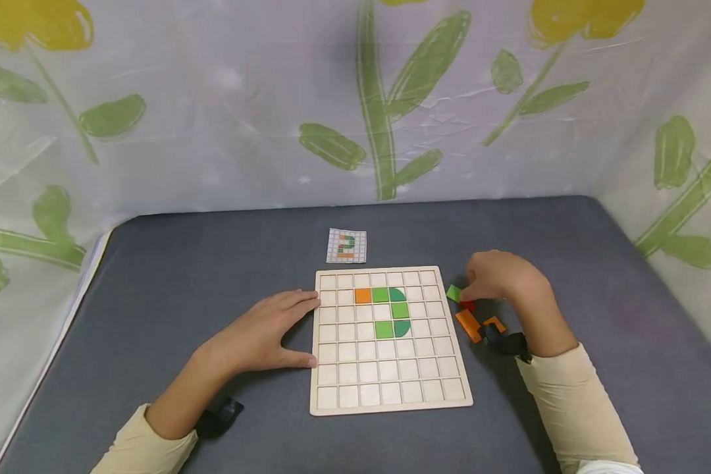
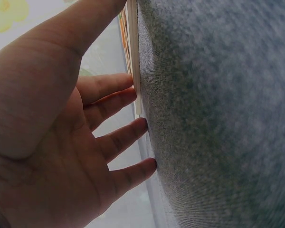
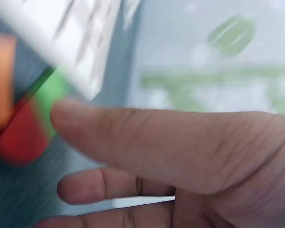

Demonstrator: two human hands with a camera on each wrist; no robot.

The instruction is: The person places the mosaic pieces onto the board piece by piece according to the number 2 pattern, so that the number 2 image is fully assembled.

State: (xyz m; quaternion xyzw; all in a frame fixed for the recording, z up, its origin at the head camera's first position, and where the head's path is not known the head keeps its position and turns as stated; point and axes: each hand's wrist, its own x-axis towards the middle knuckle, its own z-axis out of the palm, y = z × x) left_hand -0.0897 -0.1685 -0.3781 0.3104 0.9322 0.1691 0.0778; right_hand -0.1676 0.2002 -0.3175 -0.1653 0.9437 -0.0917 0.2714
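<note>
Board [image 1: 391,395] lies flat on grey table [image 1: 154,276], approx. mid-job: six tiles seated (1 orange, 5 green), upper part of figure only; lower rows bare vs. pattern card [image 1: 346,245]. Left hand [image 1: 266,332] flat, fingers spread, bracing board's left edge. Right hand [image 1: 500,276] fingertips on green tile [image 1: 453,293] by red and orange spares; pinch unclear.

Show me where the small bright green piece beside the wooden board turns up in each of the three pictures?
Head: the green piece lies just right of the wooden board, at the right hand's fingertips.
Left wrist: not in view.
Right wrist: blurred green piece at left, above a red piece.
Shared landmark: the wooden board.
</note>
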